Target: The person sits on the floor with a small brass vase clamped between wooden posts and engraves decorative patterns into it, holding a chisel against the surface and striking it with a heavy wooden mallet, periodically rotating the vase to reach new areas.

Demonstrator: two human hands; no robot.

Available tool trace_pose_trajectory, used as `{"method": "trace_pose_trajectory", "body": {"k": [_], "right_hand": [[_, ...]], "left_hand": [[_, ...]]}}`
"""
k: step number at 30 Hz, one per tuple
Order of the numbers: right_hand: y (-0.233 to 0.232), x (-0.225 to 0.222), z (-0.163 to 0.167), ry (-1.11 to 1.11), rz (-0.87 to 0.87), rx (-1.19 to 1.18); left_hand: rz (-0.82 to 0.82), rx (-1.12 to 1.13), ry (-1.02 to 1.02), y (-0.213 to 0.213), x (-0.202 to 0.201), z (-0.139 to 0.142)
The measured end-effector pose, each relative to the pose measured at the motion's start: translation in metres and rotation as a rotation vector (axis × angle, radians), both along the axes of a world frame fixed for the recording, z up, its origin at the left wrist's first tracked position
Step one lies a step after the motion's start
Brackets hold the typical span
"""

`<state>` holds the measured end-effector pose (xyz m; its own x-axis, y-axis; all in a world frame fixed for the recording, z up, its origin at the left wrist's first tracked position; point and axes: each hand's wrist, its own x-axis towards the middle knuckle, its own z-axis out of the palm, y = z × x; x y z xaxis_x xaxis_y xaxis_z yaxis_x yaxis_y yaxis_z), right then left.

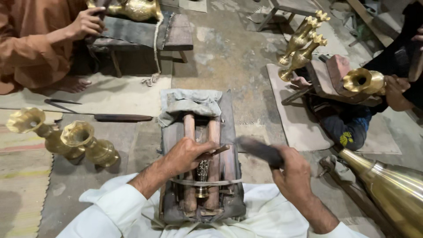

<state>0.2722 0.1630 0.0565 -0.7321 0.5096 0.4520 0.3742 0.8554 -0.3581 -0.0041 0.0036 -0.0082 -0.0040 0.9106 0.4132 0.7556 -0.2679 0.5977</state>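
Note:
My left hand grips a thin metal chisel and rests on a small engraved brass piece. That piece lies between two wooden rods on a worn work block in front of me. My right hand holds a dark wooden mallet, blurred with motion, just right of the chisel tip. A cord runs across the block below my left hand.
Two brass vases lie at the left on a mat. A large brass vessel is at the right. Another person in orange works at a bench top left; a third holds a brass vase at right, near two tall brass pieces.

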Motion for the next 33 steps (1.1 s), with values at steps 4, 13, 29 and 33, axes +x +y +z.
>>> {"method": "trace_pose_trajectory", "body": {"k": [4,13,29,33], "right_hand": [[-0.002,0.001,0.004,-0.11,-0.027,0.04],[-0.009,0.003,0.009,-0.099,-0.023,0.047],[0.002,0.001,-0.003,-0.057,-0.163,-0.059],[0.004,-0.005,0.01,-0.267,-0.085,0.129]], "left_hand": [[-0.006,-0.03,-0.006,0.001,-0.001,0.0],[-0.026,-0.015,-0.008,0.0,-0.004,0.001],[0.053,-0.032,-0.151,0.0,0.003,0.004],[0.041,0.016,-0.131,-0.002,0.004,0.008]]}}
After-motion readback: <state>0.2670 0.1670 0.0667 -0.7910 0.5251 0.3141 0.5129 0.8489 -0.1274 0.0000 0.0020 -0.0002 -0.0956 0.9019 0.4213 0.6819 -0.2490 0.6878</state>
